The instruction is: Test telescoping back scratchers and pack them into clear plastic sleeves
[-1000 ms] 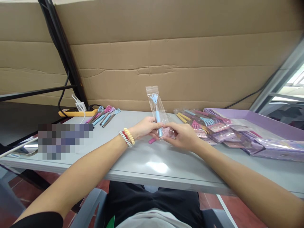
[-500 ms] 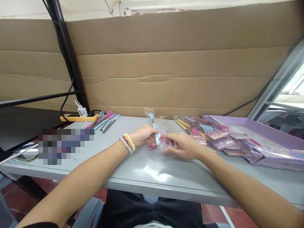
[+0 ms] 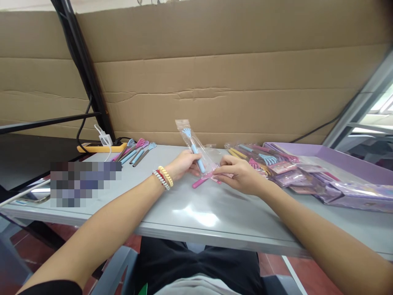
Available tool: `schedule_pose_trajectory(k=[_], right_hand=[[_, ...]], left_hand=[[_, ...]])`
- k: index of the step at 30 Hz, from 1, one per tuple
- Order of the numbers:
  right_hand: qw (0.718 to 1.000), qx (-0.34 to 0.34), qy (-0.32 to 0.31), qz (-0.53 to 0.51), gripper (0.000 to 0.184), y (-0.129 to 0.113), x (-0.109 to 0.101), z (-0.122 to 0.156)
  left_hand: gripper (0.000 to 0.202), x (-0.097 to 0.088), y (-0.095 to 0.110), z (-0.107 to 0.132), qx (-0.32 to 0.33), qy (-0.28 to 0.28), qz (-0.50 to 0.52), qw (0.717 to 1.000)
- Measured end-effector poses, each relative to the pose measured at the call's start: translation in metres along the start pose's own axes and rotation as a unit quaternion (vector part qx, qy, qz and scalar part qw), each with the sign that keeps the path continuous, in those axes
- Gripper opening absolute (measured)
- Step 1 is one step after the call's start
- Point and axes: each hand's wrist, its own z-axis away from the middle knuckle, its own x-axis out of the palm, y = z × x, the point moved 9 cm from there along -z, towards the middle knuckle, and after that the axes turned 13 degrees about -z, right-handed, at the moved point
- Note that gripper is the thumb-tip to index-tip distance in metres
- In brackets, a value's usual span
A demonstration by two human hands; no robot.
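Over the middle of the grey table [image 3: 196, 217], both hands meet on a clear bag [image 3: 201, 157] with a blue back scratcher [image 3: 194, 148] inside. The left hand [image 3: 183, 164] has its fingers curled round the lower half of the bag, thumb on top. The right hand [image 3: 240, 175] pinches the bag's bottom end between thumb and forefinger, its other fingers folded in.

Half a second ago the bag lay low, almost flat towards the table, with the right hand spread over it. Now it is lifted and leans up and to the left, the scratcher's claw end at the top. It is less upright than it was a second ago.

A pink scratcher [image 3: 200, 181] lies on the table just under the hands and shows more of its length than before. Whether the right fingers touch it cannot be told.

Bracelets [image 3: 164, 177] ring the left wrist. Loose scratchers [image 3: 138, 149] lie at the far left of the table, beside a yellow power strip [image 3: 101, 146]. To the right sits a pile of bagged scratchers [image 3: 260, 157], next to a purple tray [image 3: 344, 162]. A cardboard wall [image 3: 230, 82] stands behind. None of these has shifted.
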Motion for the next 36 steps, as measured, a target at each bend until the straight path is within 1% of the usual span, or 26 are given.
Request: schedule_pose_trajectory(k=[4,9,12,14,17,19,21,23,26,28,30,33,36], right_hand=[[0.998,0.017,0.044,-0.033,0.031,-0.002,-0.009,-0.003],[0.987,0.105,0.069,-0.096,0.041,0.013,-0.008,-0.002],[0.972,0.162,0.100,-0.139,0.043,0.027,-0.008,0.003],[0.956,0.210,0.110,-0.170,0.043,0.039,-0.006,0.007],[0.926,0.291,0.095,-0.220,0.042,0.053,0.004,0.013],[0.915,0.327,0.081,-0.220,0.041,0.057,0.008,0.016],[0.921,0.335,0.079,-0.181,0.038,0.057,0.007,0.016],[0.936,0.319,0.067,-0.131,0.037,0.054,0.006,0.013],[0.957,0.281,0.042,-0.065,0.033,0.049,0.007,0.011],[0.963,0.267,0.026,-0.031,0.029,0.049,0.007,0.012],[0.964,0.265,0.005,-0.007,0.026,0.050,0.007,0.014],[0.961,0.276,-0.025,-0.002,0.029,0.050,0.007,0.014],[0.947,0.312,-0.050,-0.063,0.039,0.051,0.011,0.015]], left_hand=[[0.013,0.006,0.006,0.001,0.039,-0.014,-0.002,0.999],[0.024,0.019,0.014,0.006,0.083,-0.058,-0.013,0.995],[0.030,0.023,0.016,0.008,0.096,-0.069,-0.023,0.993],[0.032,0.023,0.017,0.009,0.096,-0.072,-0.022,0.992],[0.033,0.025,0.016,0.011,0.093,-0.076,-0.025,0.992],[0.037,0.029,0.018,0.014,0.102,-0.090,-0.038,0.990],[0.037,0.034,0.018,0.015,0.111,-0.108,-0.060,0.986],[0.033,0.035,0.014,0.014,0.096,-0.112,-0.082,0.986],[0.024,0.028,-0.001,0.008,0.028,-0.105,-0.115,0.987],[0.022,0.023,-0.010,0.006,-0.017,-0.117,-0.131,0.984],[0.025,0.020,-0.015,0.007,-0.042,-0.137,-0.133,0.981],[0.032,0.019,-0.015,0.009,-0.040,-0.154,-0.131,0.978],[0.038,0.021,-0.009,0.010,-0.009,-0.158,-0.131,0.979]])
